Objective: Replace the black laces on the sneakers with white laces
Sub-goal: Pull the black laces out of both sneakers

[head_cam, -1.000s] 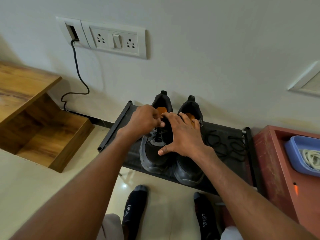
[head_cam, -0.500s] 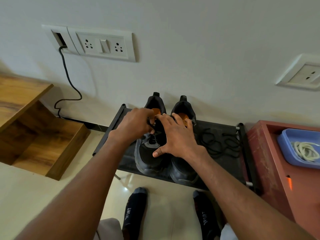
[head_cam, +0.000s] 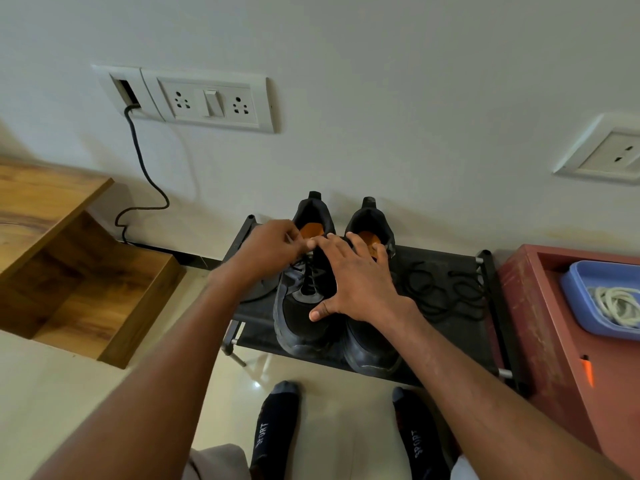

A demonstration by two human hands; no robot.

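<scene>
Dark socks (head_cam: 273,431) printed with "SPORT" cover your feet on the pale tiled floor (head_cam: 62,393) at the bottom of the view. Just beyond them stands a low black shoe rack (head_cam: 460,344), and on it a pair of black sneakers (head_cam: 301,327) sit side by side, toes toward you and heels at the wall, orange insoles showing in both.

Your right hand (head_cam: 356,282) lies spread across both sneakers, fingers apart, thumb on the toe of the left-hand one and fingertips reaching up to the collars. Your left hand (head_cam: 268,249) hovers at the upper lacing of the left-hand sneaker with its fingers curled together; whether they pinch a lace you cannot tell from here.

Beside the pair, on the right part of the rack, a loose black lace (head_cam: 440,289) lies in loops. Farther right, a red cabinet (head_cam: 540,327) carries a blue tray (head_cam: 581,306) holding coiled white laces (head_cam: 620,303).

To the left sits a wooden shelf unit (head_cam: 83,278). On the wall behind, a socket panel (head_cam: 207,98) has a black cable (head_cam: 145,174) trailing down to the floor.
</scene>
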